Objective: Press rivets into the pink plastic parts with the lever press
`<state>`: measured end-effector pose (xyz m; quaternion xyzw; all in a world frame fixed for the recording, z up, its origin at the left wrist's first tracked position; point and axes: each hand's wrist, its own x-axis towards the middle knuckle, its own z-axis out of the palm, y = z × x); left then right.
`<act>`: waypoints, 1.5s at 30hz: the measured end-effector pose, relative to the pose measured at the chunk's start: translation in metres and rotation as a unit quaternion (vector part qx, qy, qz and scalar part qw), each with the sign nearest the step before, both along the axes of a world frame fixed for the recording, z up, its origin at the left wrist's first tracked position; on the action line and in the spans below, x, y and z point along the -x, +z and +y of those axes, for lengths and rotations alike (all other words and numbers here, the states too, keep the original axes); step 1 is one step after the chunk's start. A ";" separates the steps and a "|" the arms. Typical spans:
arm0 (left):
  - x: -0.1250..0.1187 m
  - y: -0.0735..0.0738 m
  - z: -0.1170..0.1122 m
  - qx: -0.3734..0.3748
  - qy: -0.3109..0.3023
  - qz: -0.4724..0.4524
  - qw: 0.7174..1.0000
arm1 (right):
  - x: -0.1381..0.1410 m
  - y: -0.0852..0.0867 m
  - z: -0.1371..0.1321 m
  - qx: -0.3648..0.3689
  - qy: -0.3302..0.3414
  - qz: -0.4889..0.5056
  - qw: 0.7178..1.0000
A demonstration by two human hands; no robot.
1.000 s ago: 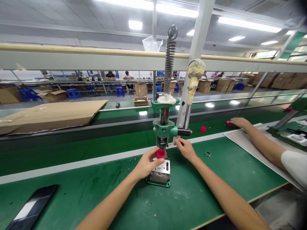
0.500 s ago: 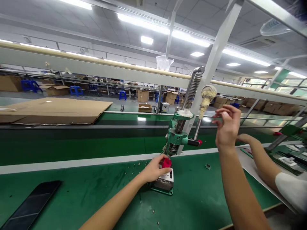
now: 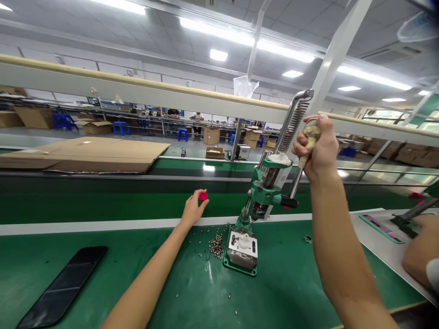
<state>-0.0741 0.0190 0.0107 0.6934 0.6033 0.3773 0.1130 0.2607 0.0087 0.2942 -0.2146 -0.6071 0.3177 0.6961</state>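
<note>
My left hand [image 3: 192, 209] pinches a small round red cap [image 3: 203, 196] over the far edge of the bench, to the left of a green hand press [image 3: 262, 194]. My right hand [image 3: 320, 146] is wrapped round the tape-covered knob [image 3: 311, 132] at the top of the press lever. On the press base [image 3: 243, 253] sits a metal plate with a small white round holder [image 3: 244, 241], and no red part is on it. Beside the base lies a heap of tiny metal pieces [image 3: 216, 246].
A black tray-like panel [image 3: 63, 288] lies at the left of the green bench. Flattened cardboard [image 3: 92, 155] rests beyond the dark strip. At the right, another person's arm [image 3: 423, 242] is near a grey board [image 3: 387, 246]. A white post [image 3: 338, 55] rises behind the press.
My left hand has lifted the red cap off the press base and carried it left and away. My right hand, free before, has closed on the lever knob. The view has shifted slightly.
</note>
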 end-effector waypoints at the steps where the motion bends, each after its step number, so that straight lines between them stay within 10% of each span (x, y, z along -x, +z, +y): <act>1: 0.012 -0.011 0.007 0.023 0.019 0.006 1.000 | 0.005 -0.001 0.001 -0.003 0.005 0.015 1.000; 5: 0.030 -0.040 0.019 0.060 0.064 0.044 0.995 | 0.016 -0.005 0.000 -0.009 0.016 0.041 0.999; 11: 0.018 -0.033 0.006 -0.051 0.117 0.076 0.989 | 0.012 -0.008 -0.006 -0.021 0.022 0.044 0.999; 19: 0.002 -0.032 -0.005 0.061 -0.083 0.091 0.990 | 0.014 -0.012 -0.006 -0.043 0.031 0.046 0.998; 35: 0.003 -0.027 -0.003 0.106 -0.092 0.115 0.983 | 0.016 -0.012 -0.002 -0.055 -0.005 0.067 0.996; 45: 0.016 -0.043 0.035 0.192 -0.113 0.135 0.965 | 0.017 -0.011 -0.022 -0.098 -0.042 0.013 0.994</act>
